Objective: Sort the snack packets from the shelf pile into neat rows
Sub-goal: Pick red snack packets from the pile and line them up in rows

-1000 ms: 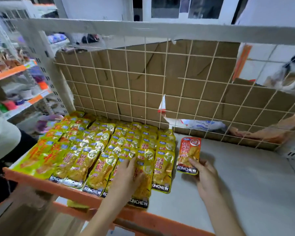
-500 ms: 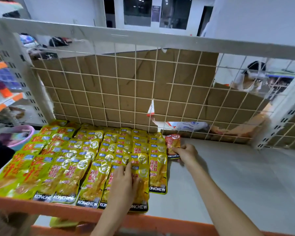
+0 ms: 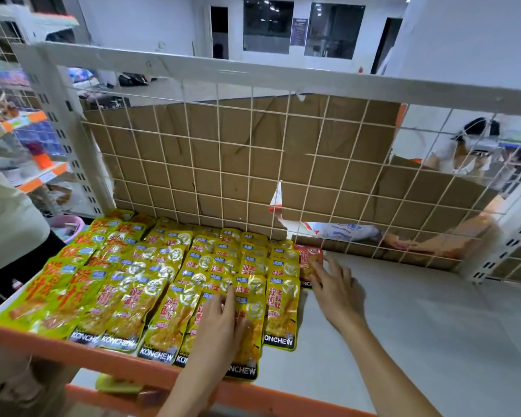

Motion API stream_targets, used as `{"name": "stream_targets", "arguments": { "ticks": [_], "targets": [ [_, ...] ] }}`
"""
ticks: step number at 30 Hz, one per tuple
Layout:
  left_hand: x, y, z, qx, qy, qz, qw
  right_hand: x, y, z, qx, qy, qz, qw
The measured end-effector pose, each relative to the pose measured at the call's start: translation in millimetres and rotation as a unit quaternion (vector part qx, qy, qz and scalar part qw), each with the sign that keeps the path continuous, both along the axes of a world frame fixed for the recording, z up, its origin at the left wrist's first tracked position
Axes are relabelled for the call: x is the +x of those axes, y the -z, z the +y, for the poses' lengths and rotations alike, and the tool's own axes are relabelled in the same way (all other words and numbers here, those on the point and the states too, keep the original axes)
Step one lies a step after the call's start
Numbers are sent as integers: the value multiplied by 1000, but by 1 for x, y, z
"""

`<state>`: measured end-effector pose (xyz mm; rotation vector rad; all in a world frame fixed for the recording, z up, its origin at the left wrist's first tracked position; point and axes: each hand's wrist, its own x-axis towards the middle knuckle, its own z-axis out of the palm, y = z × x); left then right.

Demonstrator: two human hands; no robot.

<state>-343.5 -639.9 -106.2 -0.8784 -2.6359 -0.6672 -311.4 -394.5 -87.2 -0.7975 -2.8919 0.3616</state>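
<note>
Both hands lie flat with straight fingers. Wide bare shelf stays free on the right, up to the wire grid. Left hand presses the yellow packet rows; right hand touches the red packet beside them, at the grid.

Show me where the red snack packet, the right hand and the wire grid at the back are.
red snack packet [image 3: 306, 260]: head view, upper face of the pack.
right hand [image 3: 334, 286]: head view, back of the hand.
wire grid [image 3: 252, 152]: head view, a wire crossing.
</note>
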Motion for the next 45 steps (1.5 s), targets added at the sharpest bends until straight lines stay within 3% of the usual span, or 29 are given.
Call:
{"name": "stream_targets", "arguments": {
  "ticks": [9,15,24,45],
  "targets": [
    [6,-3,-4,112,21,-65,991,1,7,3,40,-9,6,999],
    [9,-5,-5,-15,93,-70,993,1,8,4,37,-3,-7,999],
    [7,0,-1,-9,98,-5,995,4,7,1,56,-5,-18,998],
    [10,2,-3,-1,95,-43,995,7,4,-1,69,-11,-21,997]
  ]
}}
